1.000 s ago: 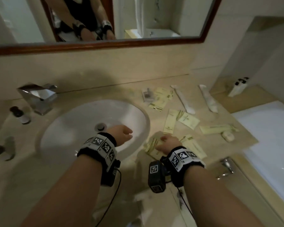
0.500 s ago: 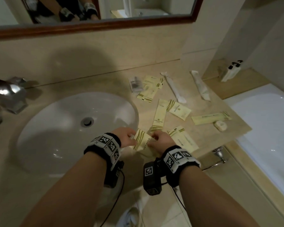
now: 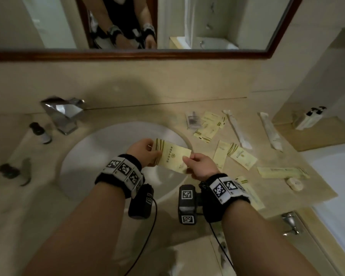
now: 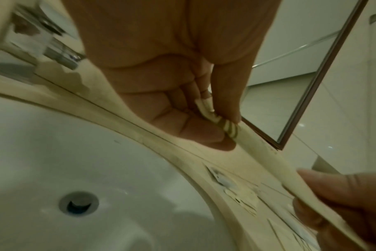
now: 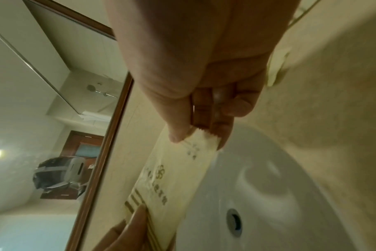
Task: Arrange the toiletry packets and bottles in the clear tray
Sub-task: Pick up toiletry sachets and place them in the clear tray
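Observation:
Both hands hold a stack of pale yellow toiletry packets (image 3: 172,156) above the right side of the sink (image 3: 92,156). My left hand (image 3: 150,151) pinches the striped end (image 4: 226,126). My right hand (image 3: 189,161) pinches the plain end (image 5: 201,138). Several more yellow packets (image 3: 241,156) and two white wrapped sticks (image 3: 238,130) lie scattered on the beige counter to the right. A small dark-capped bottle (image 3: 40,133) stands left of the tap. No clear tray is in view.
A chrome tap (image 3: 63,113) stands behind the sink. A round soap (image 3: 295,184) and a long yellow box (image 3: 281,172) lie near the counter's right edge, with a white bathtub (image 3: 335,182) beyond. A dark object (image 3: 10,171) lies far left. A mirror (image 3: 127,24) hangs above.
The right hand picked packets off the counter; the left hand joined it. Both then lifted the stack up and leftward over the sink.

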A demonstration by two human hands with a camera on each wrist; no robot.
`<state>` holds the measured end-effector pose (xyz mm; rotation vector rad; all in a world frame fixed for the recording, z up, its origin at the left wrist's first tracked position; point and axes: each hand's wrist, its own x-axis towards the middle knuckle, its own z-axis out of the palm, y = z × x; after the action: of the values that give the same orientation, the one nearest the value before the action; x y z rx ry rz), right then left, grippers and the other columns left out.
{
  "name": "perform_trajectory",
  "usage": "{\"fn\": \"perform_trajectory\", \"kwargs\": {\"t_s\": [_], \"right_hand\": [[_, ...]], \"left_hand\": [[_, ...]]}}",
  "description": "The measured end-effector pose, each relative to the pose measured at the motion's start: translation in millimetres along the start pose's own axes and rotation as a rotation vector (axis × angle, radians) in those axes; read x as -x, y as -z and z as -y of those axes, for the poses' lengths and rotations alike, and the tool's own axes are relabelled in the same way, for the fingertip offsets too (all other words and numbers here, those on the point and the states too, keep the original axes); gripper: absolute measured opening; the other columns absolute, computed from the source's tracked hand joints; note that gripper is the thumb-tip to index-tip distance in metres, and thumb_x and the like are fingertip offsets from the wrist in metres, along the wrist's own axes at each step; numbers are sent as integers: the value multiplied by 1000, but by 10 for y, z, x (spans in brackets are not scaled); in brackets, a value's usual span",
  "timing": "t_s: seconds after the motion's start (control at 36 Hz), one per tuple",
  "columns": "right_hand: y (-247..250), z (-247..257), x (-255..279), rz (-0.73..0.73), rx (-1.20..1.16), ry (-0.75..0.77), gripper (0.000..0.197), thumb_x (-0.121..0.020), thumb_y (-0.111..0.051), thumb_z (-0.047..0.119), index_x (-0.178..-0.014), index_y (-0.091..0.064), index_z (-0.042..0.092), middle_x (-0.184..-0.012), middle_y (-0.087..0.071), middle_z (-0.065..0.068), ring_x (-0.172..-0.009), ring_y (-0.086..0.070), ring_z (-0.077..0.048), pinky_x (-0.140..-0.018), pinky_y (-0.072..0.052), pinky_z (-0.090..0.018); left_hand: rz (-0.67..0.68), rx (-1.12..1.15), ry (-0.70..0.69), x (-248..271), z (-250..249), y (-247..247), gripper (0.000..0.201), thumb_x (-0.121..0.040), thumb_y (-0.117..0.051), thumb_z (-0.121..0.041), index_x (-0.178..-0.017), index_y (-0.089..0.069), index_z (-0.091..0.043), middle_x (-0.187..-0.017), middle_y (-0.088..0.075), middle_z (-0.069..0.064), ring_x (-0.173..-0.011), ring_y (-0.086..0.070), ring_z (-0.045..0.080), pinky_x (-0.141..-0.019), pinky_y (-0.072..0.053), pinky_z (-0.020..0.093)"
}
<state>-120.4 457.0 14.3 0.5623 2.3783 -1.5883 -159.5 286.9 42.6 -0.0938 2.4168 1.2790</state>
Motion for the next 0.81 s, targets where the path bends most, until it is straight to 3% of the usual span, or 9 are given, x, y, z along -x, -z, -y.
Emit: {"fn": "perform_trajectory", "kwargs": {"t_s": [0.11,0.17,0.31,0.42,0.47,0.53,0.67,0.72,0.81], "right_hand": [[-223,210,17,53,-28,88,34,-93,-58,14,-61,-47,18,-62,-52,1,-49,-54,-7,-36,-34,-9],[-364,330,15,78,17,126,34,-93,-58,17,-61,-48,21,-59,-51,3,-52,-52,-9,-39,-35,-11],[-762,602,56,129,63,189,27,-92,-58,19,-65,-55,20,-56,-53,0,-44,-50,-4,-38,-35,-11],[-1126,855,146,191,90,219,19,-93,-55,19,-75,-59,14,-63,-57,-2,-54,-52,-12,-49,-40,-19],[-1328,985,203,219,108,240,15,-94,-53,20,-84,-61,11,-65,-58,-1,-56,-53,-12,-50,-41,-20],[-1549,1117,261,257,103,256,16,-95,-52,19,-84,-61,11,-65,-57,-2,-56,-53,-12,-55,-42,-23],[-2128,1449,406,350,74,274,19,-96,-51,18,-79,-60,16,-70,-58,-1,-57,-53,-12,-53,-39,-23],[-2389,1584,463,384,63,269,16,-96,-51,18,-83,-61,15,-71,-58,-1,-57,-53,-12,-53,-39,-22],[-2774,1741,552,447,84,250,15,-95,-52,23,-100,-62,13,-73,-60,1,-60,-54,-11,-54,-41,-22]], "left_hand": [[-89,50,-3,76,124,298,29,-92,-55,-15,-119,-50,-4,-119,-60,17,-88,-59,22,-65,-54,27],[-124,74,-5,134,192,456,32,-92,-55,-15,-122,-49,-6,-119,-60,16,-88,-59,22,-60,-52,24],[-220,199,20,313,398,887,42,-89,-58,-9,-129,-45,-9,-119,-59,16,-91,-60,22,-75,-56,33],[-321,277,20,466,597,1259,45,-86,-62,-5,-126,-42,-9,-110,-53,13,-89,-57,22,-63,-56,28],[-378,290,19,537,720,1453,42,-85,-63,-4,-120,-41,-10,-106,-49,9,-92,-57,23,-65,-56,30],[-422,299,16,626,852,1653,37,-85,-63,-2,-110,-39,-14,-104,-48,8,-91,-58,22,-56,-56,24],[-525,283,26,841,1206,2137,24,-88,-59,-2,-105,-44,-11,-104,-46,6,-69,-51,7,-40,-49,10],[-572,259,57,939,1372,2350,21,-88,-59,-5,-107,-50,-9,-106,-49,5,-69,-55,9,-53,-57,20],[-613,278,105,1074,1628,2656,21,-87,-61,-5,-107,-55,-6,-117,-53,11,-84,-57,18,-75,-59,35]]}}
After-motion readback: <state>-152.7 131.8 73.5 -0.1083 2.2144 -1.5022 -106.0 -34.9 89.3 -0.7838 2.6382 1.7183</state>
